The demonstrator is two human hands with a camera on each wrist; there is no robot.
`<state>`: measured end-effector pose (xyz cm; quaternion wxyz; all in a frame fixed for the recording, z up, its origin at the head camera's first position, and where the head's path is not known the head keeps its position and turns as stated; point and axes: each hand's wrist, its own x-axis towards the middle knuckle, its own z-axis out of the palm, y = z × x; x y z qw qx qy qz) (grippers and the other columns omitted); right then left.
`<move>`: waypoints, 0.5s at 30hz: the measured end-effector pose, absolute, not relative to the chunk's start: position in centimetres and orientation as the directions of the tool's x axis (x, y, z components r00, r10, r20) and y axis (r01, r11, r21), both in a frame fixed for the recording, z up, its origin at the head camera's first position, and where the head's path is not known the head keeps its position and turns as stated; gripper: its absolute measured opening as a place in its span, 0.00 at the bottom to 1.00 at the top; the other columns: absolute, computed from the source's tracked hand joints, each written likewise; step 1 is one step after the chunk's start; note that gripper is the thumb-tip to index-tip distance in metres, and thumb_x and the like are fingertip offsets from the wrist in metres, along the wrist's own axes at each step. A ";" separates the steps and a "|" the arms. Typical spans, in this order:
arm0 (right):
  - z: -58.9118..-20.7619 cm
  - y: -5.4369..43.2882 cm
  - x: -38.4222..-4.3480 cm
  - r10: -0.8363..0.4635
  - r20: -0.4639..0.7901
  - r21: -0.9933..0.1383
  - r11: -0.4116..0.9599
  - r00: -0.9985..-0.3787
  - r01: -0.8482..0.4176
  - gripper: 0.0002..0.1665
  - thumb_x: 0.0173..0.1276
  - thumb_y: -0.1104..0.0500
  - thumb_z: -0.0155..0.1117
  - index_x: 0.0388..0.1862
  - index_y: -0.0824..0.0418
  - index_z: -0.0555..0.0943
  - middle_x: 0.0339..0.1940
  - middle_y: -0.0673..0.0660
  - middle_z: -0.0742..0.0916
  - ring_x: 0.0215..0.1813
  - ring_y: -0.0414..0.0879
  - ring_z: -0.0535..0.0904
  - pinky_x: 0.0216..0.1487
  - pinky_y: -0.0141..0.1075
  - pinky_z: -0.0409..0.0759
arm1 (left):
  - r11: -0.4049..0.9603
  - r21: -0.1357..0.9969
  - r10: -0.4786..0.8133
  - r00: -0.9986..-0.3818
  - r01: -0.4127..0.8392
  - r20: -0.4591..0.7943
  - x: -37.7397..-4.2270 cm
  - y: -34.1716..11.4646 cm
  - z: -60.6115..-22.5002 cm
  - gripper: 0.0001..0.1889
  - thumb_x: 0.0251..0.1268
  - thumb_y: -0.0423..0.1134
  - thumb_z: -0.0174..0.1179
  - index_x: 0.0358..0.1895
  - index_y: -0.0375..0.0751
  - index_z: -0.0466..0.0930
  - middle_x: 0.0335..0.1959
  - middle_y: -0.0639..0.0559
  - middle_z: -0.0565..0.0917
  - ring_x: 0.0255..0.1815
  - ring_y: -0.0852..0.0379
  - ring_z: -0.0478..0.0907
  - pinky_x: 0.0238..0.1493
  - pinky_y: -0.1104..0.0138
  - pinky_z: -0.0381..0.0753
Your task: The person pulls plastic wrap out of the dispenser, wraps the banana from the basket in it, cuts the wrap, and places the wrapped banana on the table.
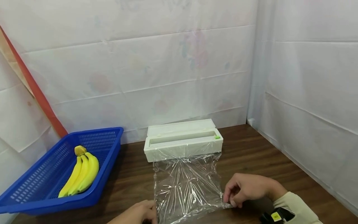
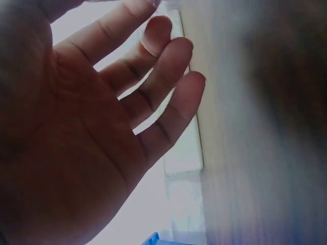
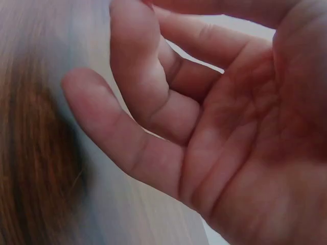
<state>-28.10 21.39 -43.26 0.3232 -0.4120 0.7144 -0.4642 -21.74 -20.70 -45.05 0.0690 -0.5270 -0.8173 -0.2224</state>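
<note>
A sheet of clear plastic wrap (image 1: pixel 187 183) stretches toward me from a white wrap dispenser box (image 1: pixel 181 153) with its lid raised at the back. The right hand (image 1: pixel 247 188) pinches the near right corner of the wrap between thumb and forefinger. At the near left edge, the left hand (image 1: pixel 141 213) grips the film, partly cut off by the frame's bottom. In the left wrist view, the other fingers (image 2: pixel 186 94) are loosely bent, with the pinch at the top edge. The right wrist view likewise shows the remaining fingers (image 3: pixel 94 99) curved away from the pinch.
A blue plastic basket (image 1: pixel 70 205) stands on the left, with a bunch of yellow bananas (image 1: pixel 89 174) inside. A small green piece (image 1: pixel 217 137) sits at the box's right end. White sheeting (image 1: pixel 167 77) hangs behind and right of the dark wooden table (image 1: pixel 237 146).
</note>
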 end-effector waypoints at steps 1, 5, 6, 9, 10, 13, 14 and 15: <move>-43.1 21.4 -28.1 -0.896 -0.080 -0.934 0.221 -0.437 -0.282 0.09 0.64 0.67 0.64 0.42 0.64 0.86 0.30 0.48 0.86 0.30 0.35 0.81 0.33 0.35 0.84 | 0.330 0.274 0.833 -0.415 0.904 0.366 -21.7 -20.7 -45.1 0.06 0.44 0.35 0.69 0.24 0.52 0.83 0.29 0.66 0.72 0.35 0.78 0.64 0.34 0.84 0.63; -42.6 21.4 -28.0 -0.940 -0.058 -0.952 0.154 -0.337 -0.265 0.09 0.66 0.67 0.62 0.41 0.69 0.85 0.28 0.57 0.86 0.30 0.35 0.81 0.32 0.38 0.85 | 0.303 0.265 0.851 -0.385 0.915 0.356 -21.5 -20.8 -45.2 0.07 0.45 0.34 0.67 0.22 0.51 0.80 0.28 0.65 0.71 0.35 0.78 0.64 0.35 0.86 0.62; -42.6 21.3 -28.1 -0.950 -0.056 -0.956 0.140 -0.307 -0.258 0.09 0.66 0.67 0.62 0.42 0.70 0.85 0.28 0.61 0.86 0.30 0.35 0.81 0.32 0.39 0.86 | 0.302 0.273 0.855 -0.386 0.913 0.345 -21.4 -20.9 -45.2 0.08 0.47 0.33 0.67 0.22 0.51 0.79 0.27 0.65 0.71 0.35 0.79 0.64 0.35 0.86 0.62; -42.6 20.7 -28.1 -0.972 -0.060 -0.961 0.118 -0.227 -0.249 0.09 0.69 0.67 0.62 0.41 0.72 0.85 0.29 0.70 0.86 0.30 0.35 0.82 0.32 0.42 0.86 | 0.299 0.321 0.866 -0.396 0.899 0.304 -21.0 -21.4 -45.3 0.10 0.53 0.33 0.66 0.22 0.50 0.75 0.26 0.64 0.71 0.33 0.81 0.63 0.33 0.87 0.63; -42.6 20.5 -28.1 -0.975 -0.072 -0.962 0.123 -0.210 -0.244 0.09 0.70 0.67 0.61 0.41 0.73 0.85 0.29 0.71 0.86 0.30 0.35 0.83 0.32 0.43 0.86 | 0.297 0.336 0.867 -0.400 0.894 0.297 -20.9 -21.6 -45.4 0.11 0.56 0.33 0.65 0.22 0.49 0.75 0.26 0.63 0.71 0.33 0.82 0.63 0.32 0.87 0.63; -42.5 20.0 -28.1 -0.978 -0.113 -0.962 0.152 -0.176 -0.227 0.10 0.72 0.66 0.61 0.41 0.74 0.85 0.30 0.75 0.85 0.29 0.35 0.83 0.34 0.41 0.86 | 0.307 0.378 0.855 -0.428 0.873 0.293 -20.9 -22.3 -46.8 0.09 0.59 0.34 0.64 0.24 0.49 0.78 0.27 0.65 0.75 0.33 0.84 0.65 0.31 0.87 0.66; -42.5 20.0 -28.0 -0.977 -0.130 -0.961 0.166 -0.170 -0.221 0.11 0.72 0.65 0.61 0.41 0.74 0.85 0.29 0.76 0.84 0.29 0.35 0.84 0.36 0.40 0.86 | 0.331 0.410 0.844 -0.461 0.850 0.274 -20.7 -22.3 -46.9 0.06 0.61 0.35 0.64 0.27 0.49 0.81 0.29 0.66 0.78 0.34 0.84 0.67 0.31 0.86 0.68; -42.5 19.9 -28.0 -0.977 -0.137 -0.961 0.171 -0.162 -0.217 0.11 0.73 0.65 0.61 0.41 0.75 0.85 0.28 0.77 0.84 0.28 0.35 0.84 0.36 0.39 0.86 | 0.348 0.435 0.837 -0.484 0.831 0.256 -20.7 -22.3 -47.3 0.04 0.61 0.36 0.63 0.30 0.48 0.83 0.31 0.67 0.81 0.34 0.83 0.69 0.31 0.85 0.70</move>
